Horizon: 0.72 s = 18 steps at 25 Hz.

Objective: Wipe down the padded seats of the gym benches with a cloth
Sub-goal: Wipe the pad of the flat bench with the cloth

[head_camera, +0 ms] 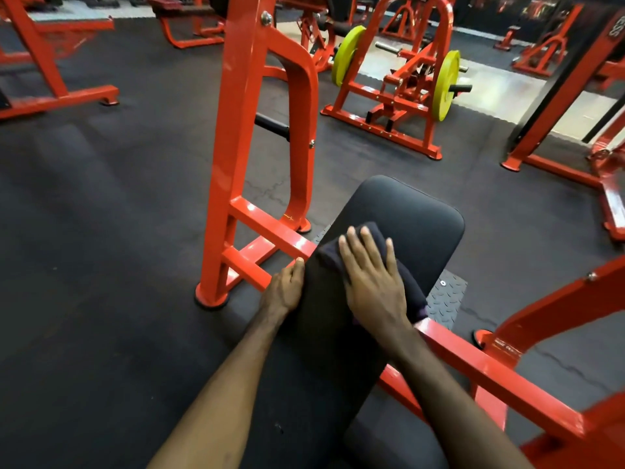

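Observation:
A black padded bench seat (409, 218) runs from the bottom centre up toward the middle of the head view. A dark folded cloth (326, 262) lies across the pad. My right hand (372, 279) presses flat on the cloth with the fingers spread. My left hand (285, 289) grips the left edge of the pad beside the cloth, its fingers curled around the side.
An orange rack upright (236, 157) stands just left of the bench, and its orange crossbar (500, 370) passes under the pad to the right. A machine with yellow weight plates (444, 84) stands behind. Black rubber floor (101, 231) spreads to the left.

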Motion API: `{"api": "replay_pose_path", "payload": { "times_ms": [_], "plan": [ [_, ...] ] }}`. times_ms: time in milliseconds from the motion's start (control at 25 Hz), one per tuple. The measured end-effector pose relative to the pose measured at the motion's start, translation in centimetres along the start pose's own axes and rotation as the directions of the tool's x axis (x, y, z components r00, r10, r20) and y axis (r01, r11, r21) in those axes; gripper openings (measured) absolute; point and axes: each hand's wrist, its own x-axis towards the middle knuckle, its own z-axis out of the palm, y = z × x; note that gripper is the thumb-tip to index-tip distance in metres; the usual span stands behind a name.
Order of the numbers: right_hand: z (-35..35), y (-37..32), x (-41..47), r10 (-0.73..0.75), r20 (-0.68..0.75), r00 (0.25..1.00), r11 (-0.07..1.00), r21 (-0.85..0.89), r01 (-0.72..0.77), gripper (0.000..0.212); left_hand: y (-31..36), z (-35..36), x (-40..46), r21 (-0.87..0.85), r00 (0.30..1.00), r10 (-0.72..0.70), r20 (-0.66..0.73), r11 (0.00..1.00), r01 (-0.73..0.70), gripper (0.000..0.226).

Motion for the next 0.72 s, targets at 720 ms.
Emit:
{"api": "replay_pose_path", "payload": {
  "times_ms": [720],
  "plan": [
    [0.2,-5.1,-10.0,0.216,-0.028,0.976,0.964,0.163,-0.208,0.069,-3.3,-0.2,-1.3,-0.001,0.999,-0.023,-0.044,1.000,0.023,0.073]
  ]
}}
